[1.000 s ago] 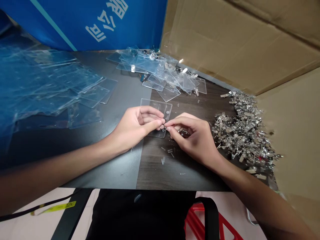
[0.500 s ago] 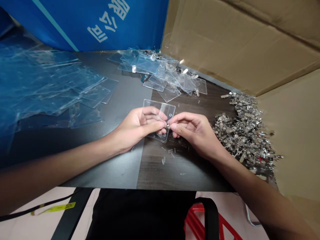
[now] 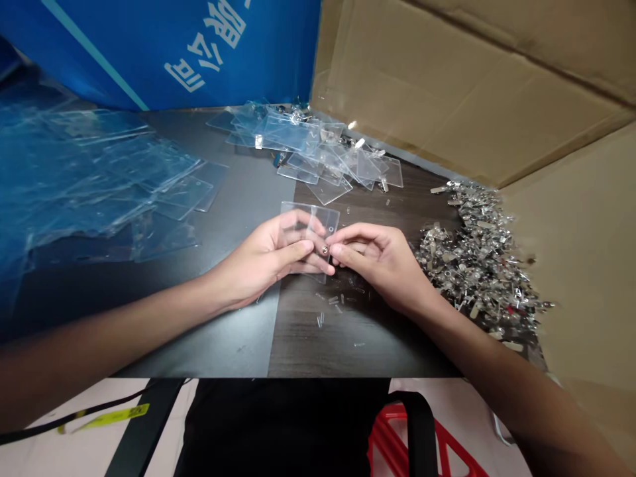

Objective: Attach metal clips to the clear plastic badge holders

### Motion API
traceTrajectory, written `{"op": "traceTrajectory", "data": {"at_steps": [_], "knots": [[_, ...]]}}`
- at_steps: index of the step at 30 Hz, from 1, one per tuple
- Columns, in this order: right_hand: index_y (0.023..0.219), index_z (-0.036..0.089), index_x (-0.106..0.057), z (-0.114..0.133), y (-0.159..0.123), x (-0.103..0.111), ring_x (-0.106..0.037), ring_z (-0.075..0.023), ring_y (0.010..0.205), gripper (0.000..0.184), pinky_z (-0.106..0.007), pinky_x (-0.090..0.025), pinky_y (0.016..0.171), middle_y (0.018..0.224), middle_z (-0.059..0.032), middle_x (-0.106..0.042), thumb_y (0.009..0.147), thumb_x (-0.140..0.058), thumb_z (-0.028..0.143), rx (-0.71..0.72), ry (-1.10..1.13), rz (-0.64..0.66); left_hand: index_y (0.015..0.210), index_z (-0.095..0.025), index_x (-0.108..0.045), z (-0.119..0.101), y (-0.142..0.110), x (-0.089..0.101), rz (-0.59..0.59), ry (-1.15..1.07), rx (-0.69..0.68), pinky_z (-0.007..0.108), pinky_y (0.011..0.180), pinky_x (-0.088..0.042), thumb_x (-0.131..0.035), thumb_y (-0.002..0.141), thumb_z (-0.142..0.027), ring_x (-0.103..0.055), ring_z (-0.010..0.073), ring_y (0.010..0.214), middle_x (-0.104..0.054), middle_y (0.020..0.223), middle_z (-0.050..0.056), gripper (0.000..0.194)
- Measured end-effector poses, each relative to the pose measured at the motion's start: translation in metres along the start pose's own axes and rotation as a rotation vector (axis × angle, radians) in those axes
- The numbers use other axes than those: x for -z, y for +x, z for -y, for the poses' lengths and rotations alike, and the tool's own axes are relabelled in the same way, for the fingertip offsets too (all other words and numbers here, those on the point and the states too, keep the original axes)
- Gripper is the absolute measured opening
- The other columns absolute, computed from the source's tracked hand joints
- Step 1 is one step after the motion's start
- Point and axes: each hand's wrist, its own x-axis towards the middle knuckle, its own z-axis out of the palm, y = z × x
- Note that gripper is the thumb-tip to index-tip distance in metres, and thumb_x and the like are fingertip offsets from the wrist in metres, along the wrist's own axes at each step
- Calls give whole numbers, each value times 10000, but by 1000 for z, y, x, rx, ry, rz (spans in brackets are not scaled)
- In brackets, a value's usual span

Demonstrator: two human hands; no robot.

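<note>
The person's left hand [image 3: 263, 258] and right hand [image 3: 382, 265] meet just near the middle of the dark desk [image 3: 233, 338]; the left hand's thumb lies across the front of a clear plastic badge holder [image 3: 311, 222] and its fingers curve behind it, closed firmly enough to hold it off the desk; the holder sits between the hands, with its edge bearing a punched hole facing right; its long axis seems to run roughly left to right with a slight skew, though the hands hide much of the outline. The right hand's thumb and forefinger are nearly closed at that edge, pinching a small metal snap [image 3: 324, 249], with the other fingers curled beneath. Scattered small metal pieces [image 3: 320, 320] lie on the desk just near of the hands; a heap of metal badge clips [image 3: 477, 265] spreads to the right; a pile of clear holders [image 3: 303, 139] lies far ahead; more clear sleeves [image 3: 114, 172] lie to the left, over blue plastic; a cardboard sheet [image 3: 462, 86] rises at the far right, beside a blue printed banner [image 3: 149, 53].
</note>
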Motion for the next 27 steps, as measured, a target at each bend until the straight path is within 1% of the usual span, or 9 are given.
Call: {"op": "traceTrajectory", "data": {"at_steps": [2, 4, 8, 13, 16, 19, 23, 27], "knots": [[1017, 199, -870, 1, -1, 1, -804, -172, 861, 189, -345, -684, 888, 945, -43, -851, 874, -938, 303, 1, 11, 31, 1106, -174, -652, 0, 0, 0, 6, -5, -29, 297, 838, -679, -881, 918, -159, -833, 173, 798, -805, 922, 21, 297], [1083, 209, -874, 2, -2, 1, -812, -180, 892, 188, -368, -687, 918, 942, -36, -843, 912, -890, 285, -4, 13, 47, 1121, -174, -643, -1, 1, -2, -18, 3, -54, 267, 792, -649, -839, 918, -103, -801, 145, 755, -792, 922, 12, 291], [1139, 223, -871, 2, -3, 1, -825, -180, 902, 259, -373, -699, 927, 955, -26, -838, 888, -910, 275, 0, 52, 54, 1149, -180, -638, -5, -1, -5, -61, 28, -59, 264, 754, -607, -799, 891, -53, -750, 128, 715, -768, 903, 2, 330], [1086, 214, -867, 1, 0, 0, -829, -179, 886, 350, -366, -712, 934, 973, -42, -866, 795, -1011, 344, -33, 74, 21, 1133, -185, -657, -9, -5, -8, -55, 57, -30, 297, 723, -575, -808, 866, -120, -721, 154, 730, -723, 904, 16, 313], [1046, 220, -868, 2, 0, 0, -837, -174, 881, 362, -349, -719, 927, 972, -37, -877, 758, -1046, 347, -34, 107, 1, 1131, -183, -663, -8, -5, -7, -38, 118, -83, 281, 705, -566, -873, 873, -193, -687, 139, 741, -693, 912, 12, 333], [1035, 234, -874, 3, -2, -2, -851, -178, 912, 364, -352, -719, 958, 985, -29, -888, 738, -1065, 323, -18, 146, 7, 1109, -188, -644, -5, -3, -5, -42, 169, -134, 249, 697, -578, -933, 856, -229, -668, 119, 743, -689, 903, 2, 386], [1031, 236, -876, 6, -3, -3, -862, -203, 962, 351, -384, -716, 997, 1022, -42, -898, 761, -1056, 368, -7, 145, 1, 1085, -197, -614, -5, -2, -4, -68, 199, -168, 223, 690, -593, -975, 814, -219, -690, 107, 719, -726, 875, -11, 452], [1038, 231, -873, 8, -4, -2, -866, -224, 991, 344, -404, -713, 1006, 1002, -51, -892, 807, -1023, 437, 7, 97, -7, 1060, -200, -610, -6, -2, -6, -123, 247, -196, 226, 660, -591, -993, 784, -240, -708, 122, 695, -751, 826, -9, 475]]}}
